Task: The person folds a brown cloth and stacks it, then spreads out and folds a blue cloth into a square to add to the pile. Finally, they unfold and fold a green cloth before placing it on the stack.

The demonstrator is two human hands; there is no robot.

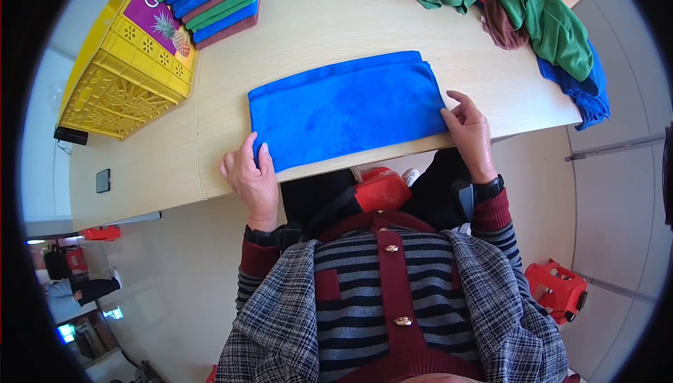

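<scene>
A blue cloth, folded into a long rectangle, lies flat on the pale wooden table along its front edge. At the cloth's lower left corner is my left hand, its thumb and forefinger apart and touching the cloth's edge. My right hand is at the cloth's right end, thumb and forefinger pinching its edge. Folded cloths in blue, green and brown are stacked at the back left. Loose green, blue and brown cloths lie heaped at the back right, some hanging over the table's edge.
A yellow plastic crate stands left of the folded stack. A dark phone lies on the table's left part. Red stools are on the floor, and another person is at the far lower left.
</scene>
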